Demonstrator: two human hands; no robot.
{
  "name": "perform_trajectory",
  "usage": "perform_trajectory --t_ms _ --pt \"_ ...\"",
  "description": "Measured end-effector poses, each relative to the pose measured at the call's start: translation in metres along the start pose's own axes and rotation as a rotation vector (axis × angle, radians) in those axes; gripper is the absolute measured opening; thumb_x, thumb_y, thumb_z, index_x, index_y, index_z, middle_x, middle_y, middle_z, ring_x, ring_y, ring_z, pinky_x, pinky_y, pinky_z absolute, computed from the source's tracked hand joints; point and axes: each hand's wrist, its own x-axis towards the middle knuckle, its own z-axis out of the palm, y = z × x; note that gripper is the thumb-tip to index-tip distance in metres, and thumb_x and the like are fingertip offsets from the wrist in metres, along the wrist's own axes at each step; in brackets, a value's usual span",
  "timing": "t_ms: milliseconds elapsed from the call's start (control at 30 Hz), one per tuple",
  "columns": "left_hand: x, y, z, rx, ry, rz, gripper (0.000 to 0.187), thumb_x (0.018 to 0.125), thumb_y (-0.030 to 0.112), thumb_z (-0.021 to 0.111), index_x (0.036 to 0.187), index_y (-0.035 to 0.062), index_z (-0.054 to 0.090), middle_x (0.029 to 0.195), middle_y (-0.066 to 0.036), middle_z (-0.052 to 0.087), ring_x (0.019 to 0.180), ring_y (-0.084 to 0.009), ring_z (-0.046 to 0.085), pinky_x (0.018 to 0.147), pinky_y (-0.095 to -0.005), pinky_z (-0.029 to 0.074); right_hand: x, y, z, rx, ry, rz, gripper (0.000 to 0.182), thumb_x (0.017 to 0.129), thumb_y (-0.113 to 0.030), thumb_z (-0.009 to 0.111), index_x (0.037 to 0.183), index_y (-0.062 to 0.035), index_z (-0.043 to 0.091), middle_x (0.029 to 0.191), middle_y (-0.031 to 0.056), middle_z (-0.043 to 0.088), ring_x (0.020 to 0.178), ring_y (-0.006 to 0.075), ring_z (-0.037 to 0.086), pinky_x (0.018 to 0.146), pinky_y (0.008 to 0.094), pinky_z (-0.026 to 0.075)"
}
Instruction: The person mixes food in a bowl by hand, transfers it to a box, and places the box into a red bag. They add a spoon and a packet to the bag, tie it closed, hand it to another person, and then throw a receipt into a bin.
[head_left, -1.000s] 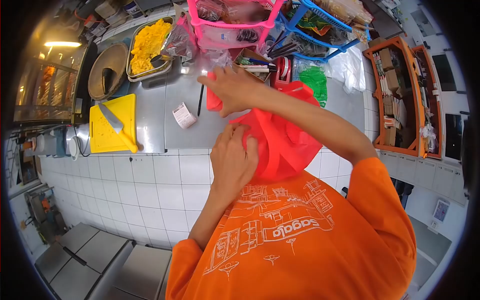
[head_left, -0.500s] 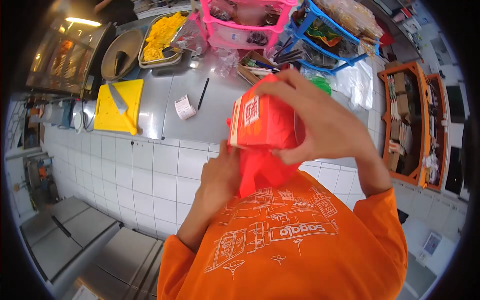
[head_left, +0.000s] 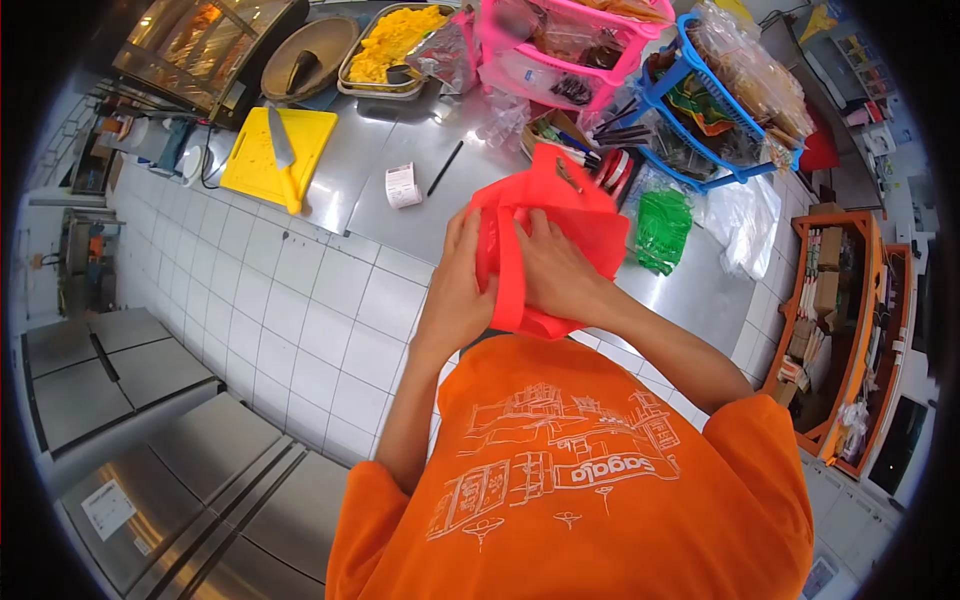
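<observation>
A red fabric carrier bag (head_left: 585, 225) is held up in front of my orange shirt, at the front edge of the steel counter. My left hand (head_left: 462, 285) is closed on the bag's left side, its fingers against the cloth. My right hand (head_left: 560, 272) reaches in at the bag's mouth, beside a strap-like red band (head_left: 511, 280). Its fingers are bent against the cloth, and their tips are partly hidden. The red printed box is not visible now; what lies inside the bag cannot be seen.
On the steel counter (head_left: 375, 225) lie a yellow cutting board (head_left: 250, 160) with a knife (head_left: 282, 150), a paper label (head_left: 402, 186) and a black pen (head_left: 445, 168). Pink (head_left: 560, 92) and blue racks (head_left: 700, 150) stand behind. Green plastic packaging (head_left: 662, 230) lies right of the bag.
The red box, held at the bag before, has gone from sight. My right hand has moved from the box's top and side down to the bag's mouth. The view has shifted.
</observation>
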Motion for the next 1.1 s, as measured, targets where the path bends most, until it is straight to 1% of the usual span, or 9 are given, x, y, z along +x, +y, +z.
perform_trajectory --t_ms 133,233,333,400,467,567,733,867,1100 --pt "0.009 0.0 0.009 0.021 0.167 0.147 0.073 0.078 -0.006 0.054 0.149 0.0008 0.038 0.151 -0.019 0.042 0.128 -0.0414 0.054 0.099 -0.0402 0.05 0.023 0.009 0.019 0.228 0.06 -0.067 0.055 0.081 -0.029 0.073 0.123 -0.0007 0.055 0.117 0.0248 0.057 0.103 0.0424 0.061 0.092 0.0478 0.05" --pt "0.011 0.01 -0.011 -0.056 -0.116 0.116 0.068 0.078 -0.007 0.053 0.144 -0.0011 0.045 0.146 -0.017 0.049 0.12 -0.0306 0.061 0.094 -0.0359 0.052 0.046 0.026 0.054 0.073 0.041 -0.131 0.047 0.083 -0.03 0.07 0.119 -0.0019 0.058 0.115 0.0224 0.061 0.103 0.0396 0.062 0.091 0.0467 0.05" --pt "0.016 -0.083 -0.031 -0.789 0.015 -0.163 0.055 0.083 0.004 0.066 0.136 -0.0002 0.053 0.141 -0.013 0.053 0.096 -0.0138 0.061 0.079 -0.0279 0.053 0.054 0.047 0.062 -0.073 0.009 -0.185 0.041 0.086 -0.031 0.067 0.115 -0.0031 0.062 0.113 0.02 0.064 0.103 0.0368 0.063 0.091 0.0455 0.051" --pt "0.047 -0.133 -0.033 -0.252 0.591 -0.544 0.051 0.086 0.017 0.074 0.131 0.0001 0.056 0.138 -0.014 0.056 0.092 -0.0192 0.066 0.078 -0.0312 0.053 0.037 0.036 0.02 -0.129 -0.124 -0.086 0.037 0.087 -0.032 0.066 0.112 -0.0039 0.064 0.112 0.0185 0.067 0.103 0.0349 0.064 0.091 0.0447 0.051" --pt "0.059 -0.275 -0.003 0.424 0.755 -0.353 0.046 0.087 0.027 0.077 0.12 -0.0009 0.062 0.121 -0.015 0.067 0.087 -0.0257 0.07 0.079 -0.0371 0.053 0.015 -0.015 -0.074 -0.146 -0.358 0.169 0.035 0.091 -0.031 0.062 0.113 -0.0047 0.065 0.108 0.0188 0.068 0.102 0.0356 0.065 0.089 0.0444 0.052" --pt "0.082 -0.243 -0.034 0.108 0.295 -0.562 0.038 0.088 0.029 0.076 0.111 -0.0007 0.068 0.102 -0.015 0.073 0.088 -0.0305 0.071 0.081 -0.0423 0.053 -0.013 -0.051 -0.156 0.132 -0.078 0.235 0.032 0.091 -0.024 0.069 0.116 -0.0034 0.066 0.101 0.0145 0.072 0.094 0.0338 0.068 0.082 0.0398 0.054" --pt "0.105 -0.072 -0.077 -0.432 0.16 -0.008 0.023 0.091 0.016 0.073 0.105 -0.0021 0.071 0.093 -0.009 0.074 0.086 -0.0149 0.069 0.076 -0.029 0.052 0.024 -0.099 -0.129 0.437 0.692 0.24 0.026 0.092 -0.017 0.072 0.112 -0.0008 0.066 0.093 0.0049 0.072 0.086 0.0137 0.068 0.076 0.0291 0.053" --pt "0.119 0.009 -0.08 -0.566 -0.009 0.273 0.018 0.085 0.009 0.077 0.099 -0.001 0.073 0.091 -0.006 0.07 0.079 -0.012 0.065 0.065 -0.0255 0.05 0.044 -0.09 -0.112 0.956 0.543 0.223 0.019 0.094 -0.013 0.071 0.108 -0.0003 0.067 0.091 0.0029 0.071 0.085 0.0056 0.065 0.073 0.0214 0.051" --pt "0.116 0.027 -0.064 -0.648 -0.472 0.272 0.013 0.088 0.008 0.076 0.096 -0.0017 0.071 0.102 -0.005 0.07 0.08 -0.0099 0.064 0.064 -0.0236 0.05 0.018 -0.083 -0.129 1.03 1.031 0.273 0.018 0.098 -0.014 0.066 0.107 0.0018 0.067 0.093 0.0051 0.073 0.08 0.007 0.067 0.07 0.0236 0.054"
